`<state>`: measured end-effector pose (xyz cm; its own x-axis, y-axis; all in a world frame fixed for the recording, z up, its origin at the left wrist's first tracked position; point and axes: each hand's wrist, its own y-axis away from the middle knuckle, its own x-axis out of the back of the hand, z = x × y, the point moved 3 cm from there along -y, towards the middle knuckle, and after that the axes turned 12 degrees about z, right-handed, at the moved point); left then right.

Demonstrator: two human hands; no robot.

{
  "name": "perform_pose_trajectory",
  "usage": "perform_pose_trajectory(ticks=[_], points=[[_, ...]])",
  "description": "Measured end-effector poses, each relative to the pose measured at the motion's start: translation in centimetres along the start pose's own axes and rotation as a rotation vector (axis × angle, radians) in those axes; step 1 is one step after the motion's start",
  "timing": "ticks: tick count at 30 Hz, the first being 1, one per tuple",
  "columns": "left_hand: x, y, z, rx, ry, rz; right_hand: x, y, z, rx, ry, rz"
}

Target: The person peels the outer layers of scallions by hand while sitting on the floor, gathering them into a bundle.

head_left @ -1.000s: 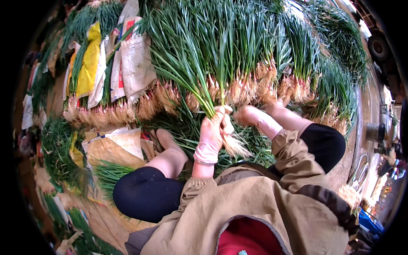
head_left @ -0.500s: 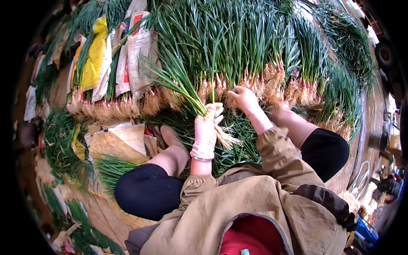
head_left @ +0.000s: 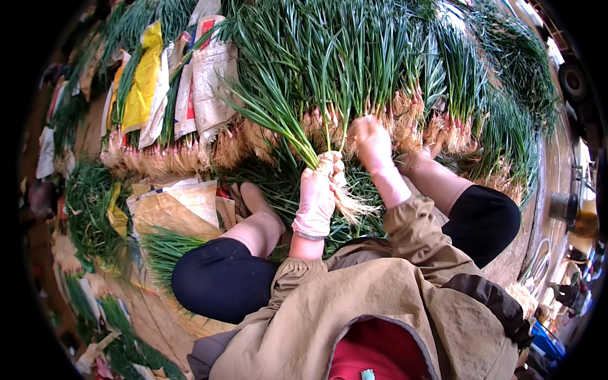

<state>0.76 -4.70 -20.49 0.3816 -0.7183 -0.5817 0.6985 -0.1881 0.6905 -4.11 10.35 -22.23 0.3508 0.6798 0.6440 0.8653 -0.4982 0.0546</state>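
My left hand (head_left: 320, 196) is closed around a small bunch of green garlic (head_left: 294, 130), its leaves slanting up to the left. Pale stringy roots (head_left: 354, 206) stick out below the fist on the right. A couple of single stalks also rise upright from the fingers, in front of the standing row. My right hand (head_left: 372, 142) is just to the right, curled and slightly blurred, close to the row's roots. Whether anything is between its fingers is hidden. Ahead of both hands stands a dense row of green garlic (head_left: 304, 57) with reddish stems and tan roots.
Woven sacks, one yellow (head_left: 142, 79) and one whitish (head_left: 214, 79), cover plants at the left. A folded tan sack (head_left: 177, 209) lies by my left knee (head_left: 218, 278). Loose green leaves lie between my legs. My right knee (head_left: 484, 225) borders the right side.
My left hand has shifted slightly right with its bunch, and another stalk now stands beside it. My right hand has moved a little right and up.
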Motion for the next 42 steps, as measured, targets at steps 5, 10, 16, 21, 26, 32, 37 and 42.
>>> perform_pose_trajectory(ticks=[5,10,16,21,26,32,37,42], points=[[-2.0,-0.2,-1.4,0.027,-0.029,-0.059,-0.3,-1.3,8.1,-0.104,0.038,-0.692],[-0.2,-1.2,-3.1,0.009,-0.375,-0.006,1.6,2.6,-0.9,0.007,-0.254,-0.415],[-3.9,-0.4,-3.7,-0.027,-0.246,-0.167,21.8,-14.4,14.2,0.472,0.669,0.084],[-1.5,-2.3,-2.3,-0.128,-0.161,-0.151,47.4,-12.9,23.2,0.035,0.539,0.217],[0.2,-2.3,-0.3,-0.221,-0.221,0.044,35.4,-14.0,18.3,0.048,0.847,0.283],[0.9,-2.6,-0.7,-0.2,-0.192,0.044,5.9,-9.6,0.0,0.23,0.583,-0.195],[-0.5,-2.9,-1.8,-0.261,-0.311,0.107,0.6,-10.0,2.8,0.03,0.404,-0.105],[1.2,-2.8,-3.2,0.09,-0.245,-0.003,0.3,-0.8,0.1,-0.283,-0.454,-0.61]])
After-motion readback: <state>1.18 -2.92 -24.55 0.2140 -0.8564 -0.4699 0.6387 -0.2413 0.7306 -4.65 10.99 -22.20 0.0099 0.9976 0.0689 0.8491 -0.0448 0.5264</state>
